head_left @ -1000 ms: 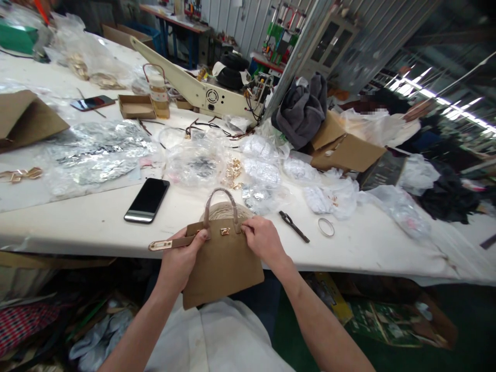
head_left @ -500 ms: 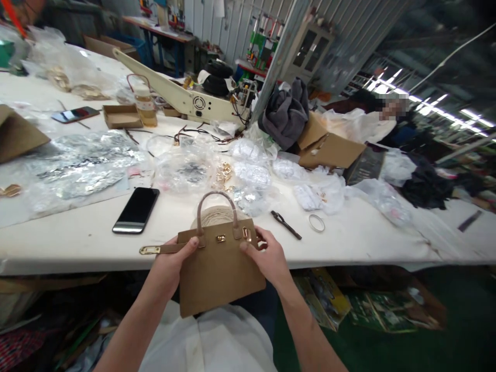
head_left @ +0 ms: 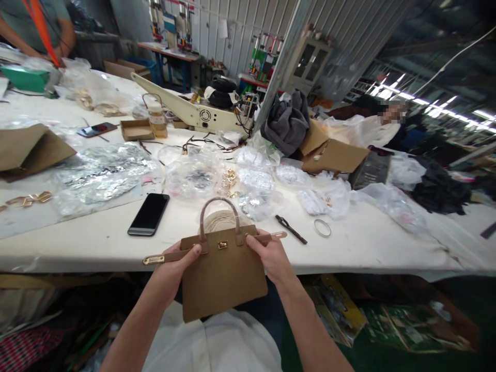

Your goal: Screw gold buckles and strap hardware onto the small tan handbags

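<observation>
So, head view, the only one here. There's a small brown handbag [head_left: 225, 281] at the lower middle of the frame, right by the near edge of the white surface [head_left: 108, 253] and above the person's lap, leaning a bit. Both hands are on it. The left hand [head_left: 173, 268] has its grip clamped on the bag's left upper edge, thumb up front by the base of the handle [head_left: 219, 199]. The right hand [head_left: 273, 257] has the same kind of grip going on the right upper edge. A strap with a gold-coloured slotted end pokes out on each side: the left strap [head_left: 155, 260] sticks out past the left hand, and the right strap [head_left: 276, 235] sticks out over the right one. The gold clasp [head_left: 222, 245] sits between them, just below the handle.

Some pale coiled stuff [head_left: 220, 221] peeks out right behind the bag. Left of centre there's a dark phone [head_left: 149, 214] lying flat. Right of centre you get a dark, narrow tool-looking thing [head_left: 291, 229] with a thin ring [head_left: 322, 228] just beside it. Middle of the frame: a little pile of gold-coloured metal bits [head_left: 229, 179] among clear plastic bags [head_left: 196, 175].
</observation>
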`<state>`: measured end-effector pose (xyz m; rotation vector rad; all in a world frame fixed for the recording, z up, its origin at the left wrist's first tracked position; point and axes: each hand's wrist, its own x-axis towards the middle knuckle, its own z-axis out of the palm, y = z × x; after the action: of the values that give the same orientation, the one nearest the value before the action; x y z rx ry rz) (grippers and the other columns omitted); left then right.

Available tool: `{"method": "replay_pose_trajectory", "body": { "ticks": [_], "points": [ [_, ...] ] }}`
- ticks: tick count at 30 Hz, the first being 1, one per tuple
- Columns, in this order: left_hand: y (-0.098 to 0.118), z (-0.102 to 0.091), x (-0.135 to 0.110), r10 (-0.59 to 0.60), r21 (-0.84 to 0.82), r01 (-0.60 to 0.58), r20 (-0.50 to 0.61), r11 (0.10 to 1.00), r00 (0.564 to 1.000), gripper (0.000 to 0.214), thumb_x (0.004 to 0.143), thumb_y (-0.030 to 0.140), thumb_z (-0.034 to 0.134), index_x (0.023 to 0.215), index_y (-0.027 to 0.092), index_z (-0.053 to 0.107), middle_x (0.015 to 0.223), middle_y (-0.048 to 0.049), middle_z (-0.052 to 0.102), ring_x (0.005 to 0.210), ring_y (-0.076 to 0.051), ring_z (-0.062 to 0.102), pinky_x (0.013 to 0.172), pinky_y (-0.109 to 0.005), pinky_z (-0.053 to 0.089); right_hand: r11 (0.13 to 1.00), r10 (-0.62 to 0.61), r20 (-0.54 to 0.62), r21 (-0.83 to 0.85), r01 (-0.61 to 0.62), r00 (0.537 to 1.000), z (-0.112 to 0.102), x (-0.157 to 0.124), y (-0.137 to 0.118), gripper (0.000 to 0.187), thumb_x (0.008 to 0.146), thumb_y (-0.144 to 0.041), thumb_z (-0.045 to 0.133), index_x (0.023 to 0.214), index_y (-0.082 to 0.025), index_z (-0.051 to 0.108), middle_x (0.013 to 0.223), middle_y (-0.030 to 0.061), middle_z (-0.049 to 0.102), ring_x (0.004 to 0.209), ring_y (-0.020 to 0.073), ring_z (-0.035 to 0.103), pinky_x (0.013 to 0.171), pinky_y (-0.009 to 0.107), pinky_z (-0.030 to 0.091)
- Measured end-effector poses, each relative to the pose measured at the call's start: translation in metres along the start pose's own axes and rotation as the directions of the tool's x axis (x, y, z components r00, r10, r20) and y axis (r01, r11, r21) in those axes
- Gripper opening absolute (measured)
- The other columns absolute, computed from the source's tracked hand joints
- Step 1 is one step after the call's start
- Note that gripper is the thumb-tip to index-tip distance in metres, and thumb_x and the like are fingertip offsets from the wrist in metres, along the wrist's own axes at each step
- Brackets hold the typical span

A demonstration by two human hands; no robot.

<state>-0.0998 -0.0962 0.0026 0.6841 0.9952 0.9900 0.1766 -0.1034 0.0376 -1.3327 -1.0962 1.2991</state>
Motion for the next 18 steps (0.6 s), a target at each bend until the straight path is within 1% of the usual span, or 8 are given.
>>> {"method": "replay_pose_trajectory", "body": {
  "ticks": [3, 4, 6, 9, 11, 13, 15, 18],
  "points": [
    [-0.001, -0.002, -0.003, 0.005, 0.022, -0.006, 0.038, 1.000, 0.999, 0.061, 0.080, 0.053, 0.094, 0.131, 0.021, 0.079, 0.129, -0.0151, 0.080, 0.120, -0.038, 0.074, 0.100, -0.043, 0.059, 0.992, -0.095, -0.120, -0.098, 0.083, 0.988, 0.004, 0.004, 0.007, 0.036, 0.094, -0.050, 0.080, 0.117, -0.021, 0.080, 0.114, 0.0089, 0.083, 0.107, 0.0305, 0.077, 0.096, 0.041, 0.064],
    [-0.002, -0.001, -0.003, 0.012, 0.032, -0.013, 0.032, 0.999, 0.999, 0.061, 0.080, 0.054, 0.094, 0.130, 0.021, 0.079, 0.129, -0.0150, 0.080, 0.120, -0.038, 0.073, 0.100, -0.043, 0.058, 0.986, -0.125, -0.146, -0.130, 0.106, 0.981, 0.006, 0.005, 0.009, 0.034, 0.094, -0.048, 0.080, 0.114, -0.021, 0.081, 0.111, 0.0085, 0.083, 0.104, 0.0296, 0.077, 0.094, 0.040, 0.064],
    [-0.004, 0.000, -0.003, 0.045, 0.058, -0.043, -0.021, 0.997, 0.999, 0.060, 0.079, 0.055, 0.094, 0.125, 0.021, 0.081, 0.126, -0.0148, 0.081, 0.119, -0.038, 0.073, 0.099, -0.042, 0.058, 0.976, -0.161, -0.167, -0.175, 0.131, 0.973, 0.009, 0.006, 0.012, 0.031, 0.095, -0.046, 0.080, 0.113, -0.021, 0.081, 0.108, 0.0080, 0.083, 0.102, 0.0288, 0.077, 0.091, 0.038, 0.063],
    [-0.006, 0.001, -0.002, 0.116, 0.114, -0.104, -0.105, 0.988, 0.988, 0.057, 0.078, 0.058, 0.094, 0.118, 0.020, 0.082, 0.121, -0.0135, 0.082, 0.115, -0.036, 0.073, 0.097, -0.040, 0.056, 0.977, -0.143, -0.147, -0.180, 0.116, 0.979, 0.011, 0.006, 0.012, 0.032, 0.096, -0.047, 0.078, 0.116, -0.022, 0.080, 0.110, 0.0075, 0.083, 0.105, 0.0291, 0.077, 0.093, 0.039, 0.063],
    [-0.005, -0.001, -0.002, 0.144, 0.143, -0.125, -0.125, 0.982, 0.982, 0.056, 0.078, 0.058, 0.094, 0.118, 0.020, 0.082, 0.119, -0.0129, 0.083, 0.113, -0.035, 0.073, 0.095, -0.040, 0.056, 0.988, -0.087, -0.081, -0.135, 0.075, 0.993, 0.012, 0.004, 0.007, 0.035, 0.097, -0.049, 0.077, 0.122, -0.023, 0.078, 0.116, 0.0070, 0.082, 0.112, 0.0294, 0.076, 0.098, 0.040, 0.062],
    [-0.004, -0.004, -0.003, 0.139, 0.136, -0.123, -0.118, 0.983, 0.983, 0.056, 0.078, 0.057, 0.094, 0.117, 0.020, 0.082, 0.118, -0.0131, 0.083, 0.113, -0.036, 0.073, 0.095, -0.041, 0.057, 0.992, -0.046, -0.031, -0.121, 0.042, 0.998, 0.012, 0.003, 0.001, 0.036, 0.098, -0.049, 0.077, 0.124, -0.025, 0.078, 0.119, 0.0065, 0.082, 0.113, 0.0297, 0.076, 0.099, 0.041, 0.062],
    [-0.004, -0.007, -0.003, 0.130, 0.117, -0.117, -0.108, 0.986, 0.986, 0.056, 0.077, 0.057, 0.095, 0.118, 0.020, 0.082, 0.118, -0.0132, 0.082, 0.115, -0.037, 0.073, 0.097, -0.042, 0.056, 0.985, -0.061, -0.058, -0.166, 0.051, 0.996, 0.013, 0.004, -0.004, 0.033, 0.096, -0.047, 0.079, 0.120, -0.024, 0.080, 0.116, 0.0059, 0.083, 0.109, 0.0298, 0.077, 0.095, 0.040, 0.063],
    [-0.007, -0.010, -0.004, 0.134, 0.099, -0.123, -0.120, 0.987, 0.984, 0.057, 0.078, 0.057, 0.095, 0.120, 0.021, 0.082, 0.120, -0.0125, 0.082, 0.118, -0.036, 0.072, 0.101, -0.041, 0.055, 0.954, -0.147, -0.121, -0.280, 0.108, 0.982, 0.019, 0.009, -0.009, 0.028, 0.095, -0.045, 0.078, 0.111, -0.023, 0.082, 0.107, 0.0059, 0.084, 0.100, 0.0298, 0.077, 0.088, 0.038, 0.062]
  ]
}}
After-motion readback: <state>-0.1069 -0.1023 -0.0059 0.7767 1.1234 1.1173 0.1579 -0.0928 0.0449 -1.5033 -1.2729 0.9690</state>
